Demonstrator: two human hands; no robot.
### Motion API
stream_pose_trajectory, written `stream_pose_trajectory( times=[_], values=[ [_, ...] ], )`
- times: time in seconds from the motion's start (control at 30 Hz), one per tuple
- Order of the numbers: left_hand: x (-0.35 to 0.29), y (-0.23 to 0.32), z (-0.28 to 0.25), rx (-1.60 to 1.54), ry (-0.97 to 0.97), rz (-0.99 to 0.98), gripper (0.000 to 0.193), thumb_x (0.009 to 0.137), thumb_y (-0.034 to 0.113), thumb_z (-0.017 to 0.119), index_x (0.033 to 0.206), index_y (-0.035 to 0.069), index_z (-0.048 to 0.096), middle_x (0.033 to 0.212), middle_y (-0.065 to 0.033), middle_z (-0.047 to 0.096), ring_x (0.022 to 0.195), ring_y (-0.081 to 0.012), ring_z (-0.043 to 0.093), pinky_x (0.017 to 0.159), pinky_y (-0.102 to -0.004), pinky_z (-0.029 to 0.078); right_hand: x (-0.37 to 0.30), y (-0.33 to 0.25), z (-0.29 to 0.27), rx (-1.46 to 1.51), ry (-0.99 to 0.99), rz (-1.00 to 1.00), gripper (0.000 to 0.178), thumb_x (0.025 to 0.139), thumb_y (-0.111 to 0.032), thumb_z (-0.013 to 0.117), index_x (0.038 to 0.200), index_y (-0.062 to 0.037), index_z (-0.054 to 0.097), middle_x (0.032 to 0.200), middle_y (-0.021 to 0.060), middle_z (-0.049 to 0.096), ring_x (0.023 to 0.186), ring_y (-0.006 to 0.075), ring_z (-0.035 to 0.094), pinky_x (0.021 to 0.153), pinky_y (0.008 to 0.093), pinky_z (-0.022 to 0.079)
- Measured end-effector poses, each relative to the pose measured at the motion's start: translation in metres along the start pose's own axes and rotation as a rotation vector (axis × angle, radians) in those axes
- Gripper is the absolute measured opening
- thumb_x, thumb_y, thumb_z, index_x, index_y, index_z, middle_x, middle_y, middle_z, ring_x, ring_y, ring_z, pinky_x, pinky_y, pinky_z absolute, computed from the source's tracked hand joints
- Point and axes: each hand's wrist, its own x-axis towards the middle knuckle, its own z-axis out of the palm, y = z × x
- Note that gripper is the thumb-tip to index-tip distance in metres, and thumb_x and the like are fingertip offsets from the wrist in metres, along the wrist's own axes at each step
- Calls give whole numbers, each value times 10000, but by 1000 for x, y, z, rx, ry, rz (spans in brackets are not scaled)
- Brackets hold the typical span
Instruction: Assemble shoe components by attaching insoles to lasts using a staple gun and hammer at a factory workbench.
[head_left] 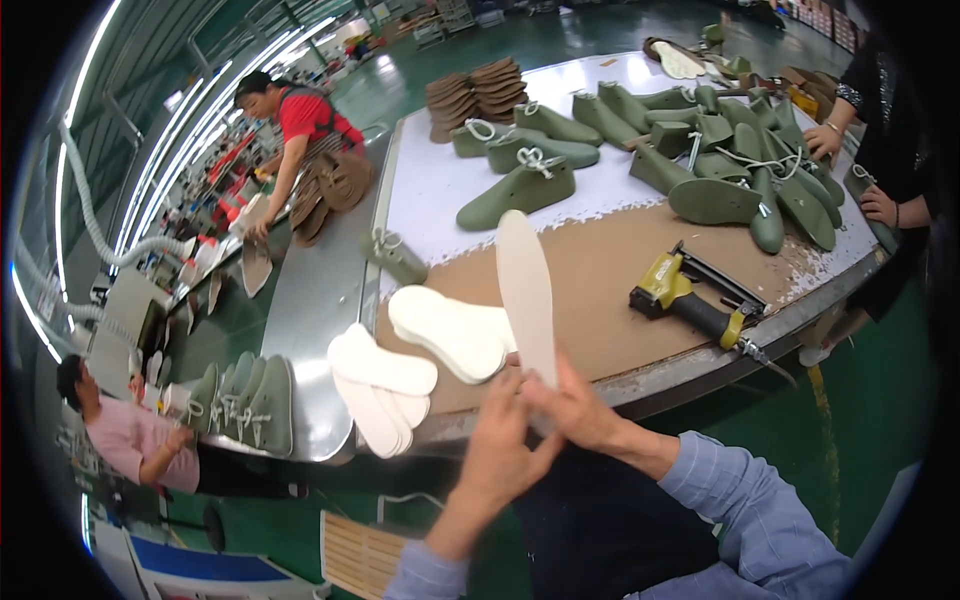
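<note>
Upright in front of me is a thin, cream-coloured insole (pixel 526 285), its lower end between my two hands. My right hand (pixel 585 408) is closed on it from the right side. My left hand (pixel 500 430) grips the same lower end from the left, with its fingers partly hidden. Just beyond my left hand, a stack of cream insoles (pixel 450 335) lies on the brown board. More white insoles (pixel 385 375) are fanned out over the table's near left corner. A yellow and black nail gun (pixel 690 300) rests on its side on the board to the right.
Green shoe lasts (pixel 520 195) with cord loops stand across the table, many heaped at the right (pixel 760 160). Brown shoe parts (pixel 475 95) are stacked at the back. A co-worker's hands (pixel 850 175) are at the right edge. Two other people work along the left bench (pixel 320 290).
</note>
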Motion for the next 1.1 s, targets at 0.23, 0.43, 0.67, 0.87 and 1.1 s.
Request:
stream_pose_trajectory(
  times=[0.23,0.43,0.67,0.87,1.1],
  values=[
    [124,-73,53,63,-66,38,693,818,293,741,1367,4,432,1298,-238,524,1217,-418,496,1005,-459,431,-41,18,-102,-204,607,35,368,826,-40,423,1194,-45,448,987,48,498,872,132,473,852,285,433],
    [270,-167,94,224,33,-117,1061,731,535,735,1502,27,211,1492,-222,324,1394,-381,294,1123,-500,258,-36,18,-80,-48,620,68,402,825,-47,393,1227,-27,401,1087,86,492,919,154,487,855,323,456],
    [287,-119,121,170,-54,-353,795,761,672,614,1243,41,577,1299,-192,521,1268,-379,430,1079,-616,209,-33,22,-96,-34,640,53,372,873,-112,393,1230,-11,401,1087,99,493,910,168,492,834,341,468],
    [200,-104,111,-225,-89,-151,357,846,330,661,765,-7,578,1086,-189,593,1093,-344,536,1021,-432,347,-44,11,-93,147,760,-5,292,937,-192,415,1182,-35,442,1052,69,509,879,153,522,814,326,484],
    [64,-37,83,-470,-167,-338,83,773,70,647,827,35,594,1321,-223,486,1357,-321,391,1043,-389,359,-147,-33,-41,269,662,505,494,1006,-460,408,1297,-66,343,1038,100,516,946,225,599,758,398,570]
  ],
)
